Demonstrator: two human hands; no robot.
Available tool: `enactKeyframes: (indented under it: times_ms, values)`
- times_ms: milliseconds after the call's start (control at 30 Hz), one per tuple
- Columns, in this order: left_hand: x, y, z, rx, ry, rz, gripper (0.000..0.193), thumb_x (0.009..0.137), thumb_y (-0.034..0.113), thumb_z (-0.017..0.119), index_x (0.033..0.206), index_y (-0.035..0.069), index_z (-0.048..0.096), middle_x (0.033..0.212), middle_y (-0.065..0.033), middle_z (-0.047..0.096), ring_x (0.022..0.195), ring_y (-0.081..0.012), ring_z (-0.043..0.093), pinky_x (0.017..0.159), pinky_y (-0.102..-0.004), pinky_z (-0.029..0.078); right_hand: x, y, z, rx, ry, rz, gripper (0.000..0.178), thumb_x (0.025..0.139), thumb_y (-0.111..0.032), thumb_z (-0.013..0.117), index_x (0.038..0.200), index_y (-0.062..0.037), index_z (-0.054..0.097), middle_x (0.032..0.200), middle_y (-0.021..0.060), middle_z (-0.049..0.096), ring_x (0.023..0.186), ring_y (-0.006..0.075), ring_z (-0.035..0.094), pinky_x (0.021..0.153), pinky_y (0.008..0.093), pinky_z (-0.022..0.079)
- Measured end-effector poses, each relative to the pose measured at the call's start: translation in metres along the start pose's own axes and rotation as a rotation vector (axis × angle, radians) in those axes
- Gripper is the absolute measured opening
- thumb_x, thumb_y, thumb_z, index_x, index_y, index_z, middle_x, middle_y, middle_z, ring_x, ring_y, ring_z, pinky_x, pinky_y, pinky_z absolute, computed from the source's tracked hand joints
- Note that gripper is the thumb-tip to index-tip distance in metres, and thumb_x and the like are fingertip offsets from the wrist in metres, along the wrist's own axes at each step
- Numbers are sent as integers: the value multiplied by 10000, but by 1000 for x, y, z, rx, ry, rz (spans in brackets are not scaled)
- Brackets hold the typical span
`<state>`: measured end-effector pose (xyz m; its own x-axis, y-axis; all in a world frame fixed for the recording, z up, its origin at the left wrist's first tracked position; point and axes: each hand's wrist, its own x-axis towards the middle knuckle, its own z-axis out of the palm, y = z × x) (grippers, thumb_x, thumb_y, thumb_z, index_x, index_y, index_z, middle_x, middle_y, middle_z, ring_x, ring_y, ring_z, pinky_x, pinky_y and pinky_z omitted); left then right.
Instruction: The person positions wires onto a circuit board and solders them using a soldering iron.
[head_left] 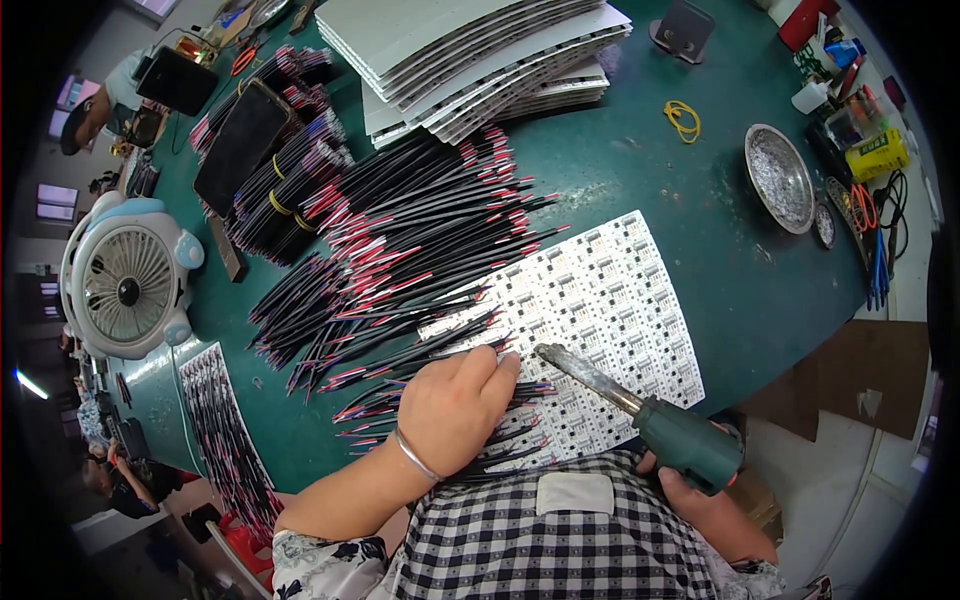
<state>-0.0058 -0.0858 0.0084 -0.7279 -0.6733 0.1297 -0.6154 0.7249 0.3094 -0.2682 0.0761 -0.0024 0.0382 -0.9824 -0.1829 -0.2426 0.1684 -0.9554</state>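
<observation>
the left hand (pixel 455 408) bends over the near left part of a white circuit-board sheet (pixel 640 290), thumb and forefinger drawn together beside the ends of several black wires (pixel 420 240); whether a wire is pinched between them cannot be told. the right hand (pixel 684 492) is clamped around the green handle of a soldering iron (pixel 655 420), whose grey tip points left over the sheet, just beside the left fingertips; whether it touches the board is unclear.

the sheet lies on the green worktop (pixel 640 180) in front of the person, its left side overlapped by the wires, which fan out with red and white ends. beyond them stands a stack of pale boards (pixel 480 50). a metal bowl (pixel 749 165) sits toward the far right, near a yellow can (pixel 877 153), and a white fan (pixel 125 285) stands at the left.
</observation>
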Motion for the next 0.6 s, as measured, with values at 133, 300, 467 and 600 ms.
enactKeyframes:
  times_ms: [133,300,467,600]
  values:
    - [-1,-5,-2,-1,-2,41,280,742,83,611,1014,62,671,751,-40,526,630,-202,569,543,-327,462,-11,7,7,88,57,131,326,775,-77,708,1080,7,630,1004,128,678,919,244,669,840,345,510]
    - [-1,-12,1,-14,-12,109,273,742,91,610,1006,71,673,787,-27,569,656,-190,588,552,-318,463,-18,15,7,-108,60,133,344,769,-73,717,1090,5,621,1038,128,670,966,264,648,890,368,481]
    - [-1,-11,1,-5,17,131,275,743,95,612,1010,75,675,794,-16,575,659,-182,590,563,-320,465,-13,16,6,-159,35,-10,314,821,-118,669,1100,13,607,966,103,651,844,210,643,775,332,498]
    - [0,-10,0,6,18,131,274,745,102,615,1011,74,676,794,-14,573,660,-179,589,570,-318,466,-10,12,13,-110,85,-28,339,904,-261,601,1098,18,605,830,74,643,706,174,642,707,303,500]
